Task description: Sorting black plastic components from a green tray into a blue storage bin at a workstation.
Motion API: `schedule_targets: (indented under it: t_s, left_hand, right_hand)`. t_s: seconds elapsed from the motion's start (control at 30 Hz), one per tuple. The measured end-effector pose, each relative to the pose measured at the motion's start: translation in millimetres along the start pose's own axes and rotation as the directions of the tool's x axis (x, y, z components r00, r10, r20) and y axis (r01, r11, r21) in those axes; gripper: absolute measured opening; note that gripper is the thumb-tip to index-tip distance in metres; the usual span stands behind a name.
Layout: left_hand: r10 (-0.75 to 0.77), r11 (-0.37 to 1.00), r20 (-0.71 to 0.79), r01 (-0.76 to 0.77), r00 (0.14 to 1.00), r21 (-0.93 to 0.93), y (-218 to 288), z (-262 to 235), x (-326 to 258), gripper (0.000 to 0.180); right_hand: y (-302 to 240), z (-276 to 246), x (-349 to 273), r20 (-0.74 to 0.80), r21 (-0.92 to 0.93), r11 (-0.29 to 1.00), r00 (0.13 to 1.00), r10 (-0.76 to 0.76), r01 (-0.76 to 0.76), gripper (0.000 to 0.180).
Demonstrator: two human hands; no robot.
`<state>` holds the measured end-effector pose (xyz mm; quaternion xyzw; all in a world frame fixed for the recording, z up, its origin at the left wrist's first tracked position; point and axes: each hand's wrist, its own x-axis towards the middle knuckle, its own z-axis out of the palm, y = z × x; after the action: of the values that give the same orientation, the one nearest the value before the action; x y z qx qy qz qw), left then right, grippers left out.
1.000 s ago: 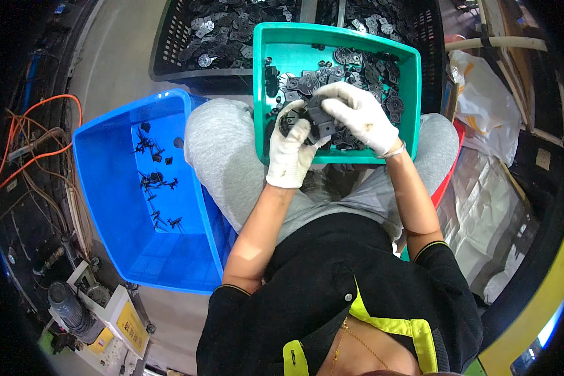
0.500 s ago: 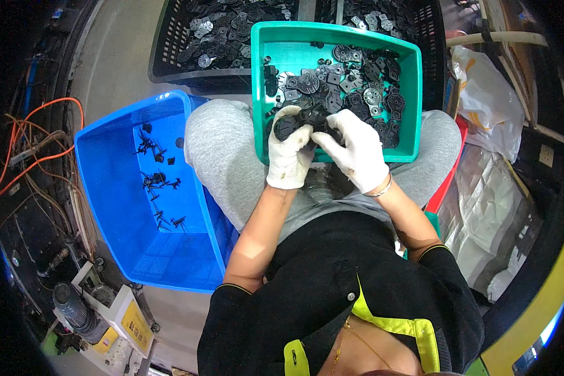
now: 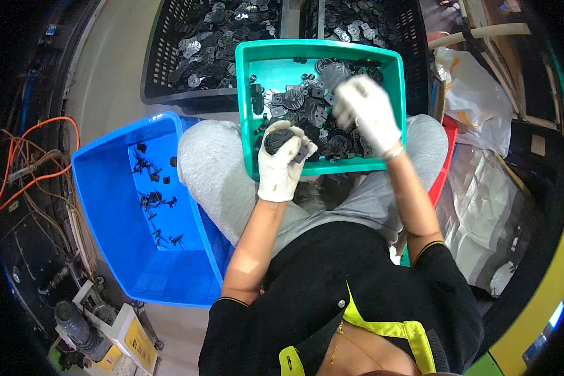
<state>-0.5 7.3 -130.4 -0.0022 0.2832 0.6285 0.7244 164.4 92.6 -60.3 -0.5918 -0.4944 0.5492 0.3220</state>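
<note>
A green plastic bin rests on my lap, holding many black moulded plastic parts, some round with ribs, some square. My gloved left hand, at the bin's near left side, is closed around black plastic parts, one of them round; how many it holds I cannot tell. Over the right half of the bin, above the heap, is my gloved right hand. It is smeared by motion, and its fingers point down toward the parts; whether anything is in them does not show.
A blue bin stands left of my leg with several black branched pieces on its bottom. Beyond the green bin are black crates full of similar parts. At right lie clear plastic sheeting and a red bin edge. Orange cable loops at far left.
My right hand has left my left hand and moved up and right over the heap. My left hand still holds black parts. The whole view has shifted slightly.
</note>
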Motion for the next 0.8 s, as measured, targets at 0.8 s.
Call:
schedule_targets:
  t_s: [0.8]
  left_hand:
    - [0.109, 0.896, 0.056, -0.122, 0.992, 0.427, -10.8, 8.6, 7.7, 0.053]
  right_hand:
    - [57.4, 37.8, -32.9, 0.053, -0.286, 0.877, 0.920, -0.388, 0.386, 0.016]
